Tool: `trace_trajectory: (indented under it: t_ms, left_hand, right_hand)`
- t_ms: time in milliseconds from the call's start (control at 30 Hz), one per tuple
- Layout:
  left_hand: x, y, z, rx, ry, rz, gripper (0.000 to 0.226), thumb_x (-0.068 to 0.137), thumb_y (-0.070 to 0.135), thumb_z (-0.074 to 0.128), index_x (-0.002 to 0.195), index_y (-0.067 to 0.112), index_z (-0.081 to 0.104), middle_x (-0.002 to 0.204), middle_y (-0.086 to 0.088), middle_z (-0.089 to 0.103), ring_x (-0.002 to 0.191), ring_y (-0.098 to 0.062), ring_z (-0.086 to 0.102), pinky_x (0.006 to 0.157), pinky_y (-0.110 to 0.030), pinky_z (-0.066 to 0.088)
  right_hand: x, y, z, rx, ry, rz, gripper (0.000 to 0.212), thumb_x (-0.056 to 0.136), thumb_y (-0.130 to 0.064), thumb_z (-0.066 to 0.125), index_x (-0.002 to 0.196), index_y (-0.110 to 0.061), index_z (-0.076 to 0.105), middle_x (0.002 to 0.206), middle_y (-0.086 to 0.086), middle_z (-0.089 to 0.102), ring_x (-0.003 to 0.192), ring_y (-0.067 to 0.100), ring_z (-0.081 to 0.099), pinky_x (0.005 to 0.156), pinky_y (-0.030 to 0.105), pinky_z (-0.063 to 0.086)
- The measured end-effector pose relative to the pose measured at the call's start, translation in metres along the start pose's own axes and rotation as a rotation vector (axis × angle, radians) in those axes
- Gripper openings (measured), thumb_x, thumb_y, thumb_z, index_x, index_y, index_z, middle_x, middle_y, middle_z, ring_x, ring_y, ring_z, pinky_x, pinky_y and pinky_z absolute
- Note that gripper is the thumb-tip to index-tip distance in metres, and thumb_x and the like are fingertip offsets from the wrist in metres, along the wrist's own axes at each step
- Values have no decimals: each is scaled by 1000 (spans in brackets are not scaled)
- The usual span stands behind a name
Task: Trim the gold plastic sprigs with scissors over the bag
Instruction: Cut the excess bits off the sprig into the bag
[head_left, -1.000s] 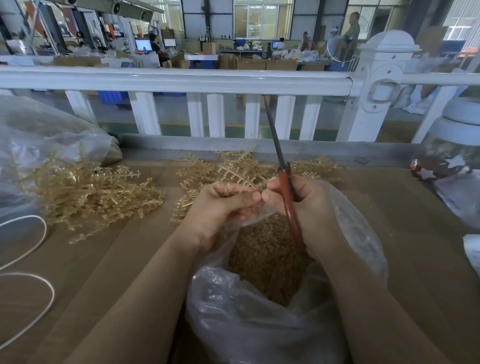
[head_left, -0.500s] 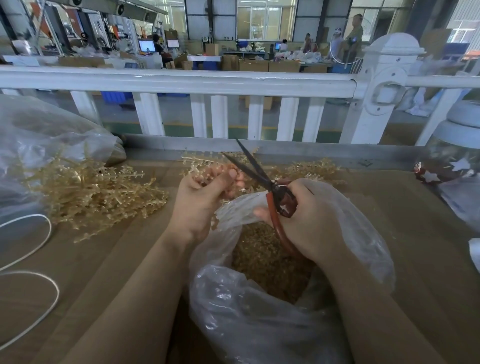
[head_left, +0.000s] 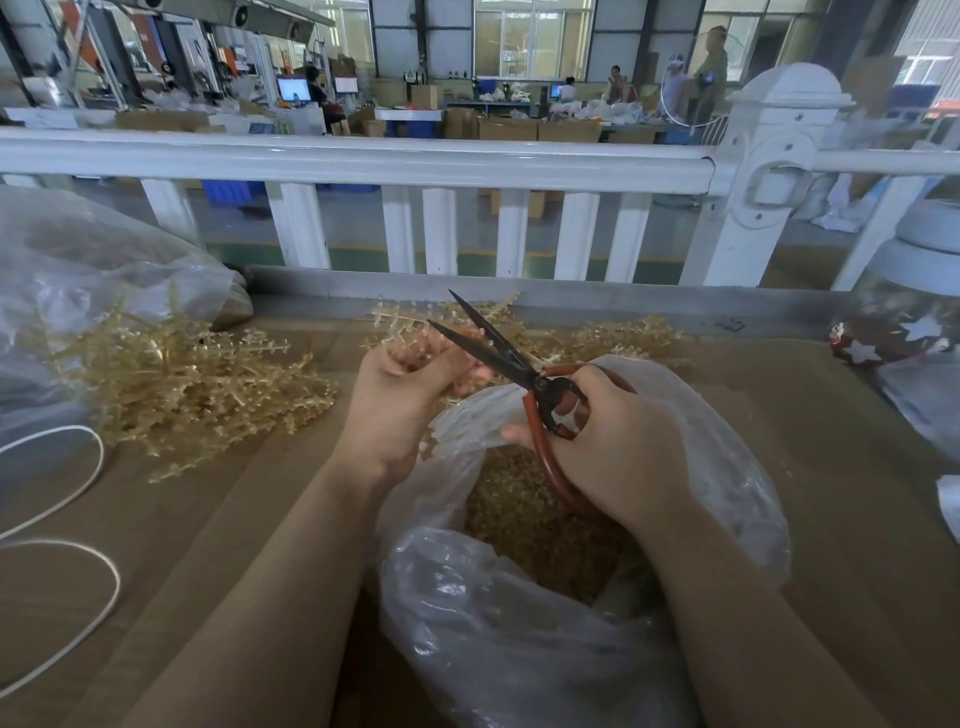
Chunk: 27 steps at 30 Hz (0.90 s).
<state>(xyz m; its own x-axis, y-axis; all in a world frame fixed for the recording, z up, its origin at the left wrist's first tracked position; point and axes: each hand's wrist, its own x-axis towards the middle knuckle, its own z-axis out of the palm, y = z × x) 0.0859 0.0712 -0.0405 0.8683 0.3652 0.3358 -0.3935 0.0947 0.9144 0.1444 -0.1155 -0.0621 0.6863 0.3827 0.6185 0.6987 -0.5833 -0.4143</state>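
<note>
here the gold sprig (head_left: 415, 345) sits pinched in the left hand (head_left: 402, 397), held up just above the far rim of the clear bag (head_left: 519, 649), with its tips poking out past the fingers toward the blades. the scissors (head_left: 498, 348) are spread, the two dark blades forming a narrow v right at the sprig, so the cut looks about to happen rather than finished. inside the bag lies a deep bed of small gold trimmings (head_left: 530, 514), which suggests a good deal of the work is already done. what is left seems plenty too: a loose heap of untrimmed sprigs (head_left: 182, 384) lies on the table to the left, and another scatter of sprigs (head_left: 623, 338) lies beyond the bag near the rail. the left hand has its fingers curled around the sprig, palm turned inward, wrist raised off the table. the right hand (head_left: 613, 447) grips the red handles, fingers threaded through the loops, and rests over the bag's mouth with the blades angled up and away to the left. both forearms reach in from the bottom edge, either side of the bag. further out, a white cord (head_left: 78, 587) loops on the brown table (head_left: 831, 519) at the left, a second clear bag (head_left: 78, 270) slumps behind the heap, and a white fence rail (head_left: 363, 161) crosses the back.
</note>
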Motion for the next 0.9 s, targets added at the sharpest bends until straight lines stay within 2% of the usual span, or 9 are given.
trace_trajectory:
  t_ms: [133,233,300,433,533,600,767,900]
  left_hand:
    - [0,1,-1,8,-12,-7,18,77,22,75,83,6,74,86,-20,72,88,-40,61,96,-62,47]
    - [0,2,0,2,-32,-18,20,76,24,76,84,6,73,81,-13,73,81,-28,67,86,-47,53]
    - [0,3,-1,-13,-47,-20,20,74,25,77,84,7,74,79,-11,74,77,-21,69,79,-37,53]
    - [1,2,-3,-37,-72,-12,11,77,20,75,82,11,76,79,-9,74,75,-19,69,73,-28,54]
    - [1,1,-4,-36,-78,-10,9,78,21,75,82,13,77,79,-8,74,75,-18,69,72,-26,55]
    - [2,1,-5,-52,-90,-10,6,81,17,73,82,13,77,80,-9,74,75,-18,69,73,-27,55]
    - [3,2,-8,-74,-109,-9,10,87,11,69,83,12,78,82,-9,74,76,-18,69,76,-29,55]
    - [3,1,-7,-65,-154,-28,5,80,12,73,83,10,77,81,-10,74,74,-20,69,76,-30,54]
  right_hand:
    - [-1,0,0,12,28,-17,58,70,-94,39,89,-40,44,68,-31,43,58,-12,43,51,9,37]
    - [-1,1,0,23,18,-7,55,70,-91,46,88,-39,49,68,-28,48,58,-10,48,52,8,39]
    - [-2,2,1,28,8,5,58,69,-93,45,90,-40,52,66,-31,46,58,-11,49,51,6,37]
    - [-1,1,1,15,8,-4,53,69,-93,44,86,-43,44,64,-31,46,55,-10,50,50,6,37]
    - [1,3,0,3,23,-19,55,70,-91,45,83,-38,49,67,-25,52,56,-5,52,52,14,48]
    - [2,4,0,-10,28,-21,61,71,-90,48,84,-31,57,69,-21,57,58,-2,54,53,20,52]
    - [2,5,1,-45,8,-8,61,73,-85,54,89,-27,64,72,-18,60,60,0,55,55,20,52]
    - [3,2,-1,-55,42,-35,69,73,-90,42,90,-26,64,70,-22,55,56,-6,49,52,15,48]
